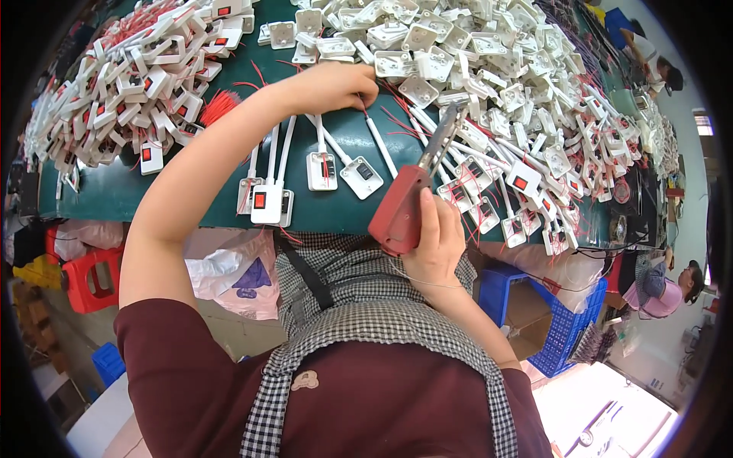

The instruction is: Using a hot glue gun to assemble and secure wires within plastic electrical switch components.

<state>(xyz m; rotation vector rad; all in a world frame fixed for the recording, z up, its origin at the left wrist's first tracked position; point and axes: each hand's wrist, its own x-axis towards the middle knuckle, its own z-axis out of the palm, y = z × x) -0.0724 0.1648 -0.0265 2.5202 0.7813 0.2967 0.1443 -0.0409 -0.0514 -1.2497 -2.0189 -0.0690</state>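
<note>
Left hand (340, 84) pinched on red wire (364, 110) at a white tube's (381, 146) far end, mid-desk (332, 215), right hand (437, 248) gripping red-handled tool (398, 214), purple print (254, 278) on pink bag (263, 304) below, bare green strip along near edge, white housings (418, 38) crowding far side.

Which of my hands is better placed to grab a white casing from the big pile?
Probably your left hand: it's beside the white casings, though it seems to pinch a red wire. Your right hand grips the red tool.
</note>
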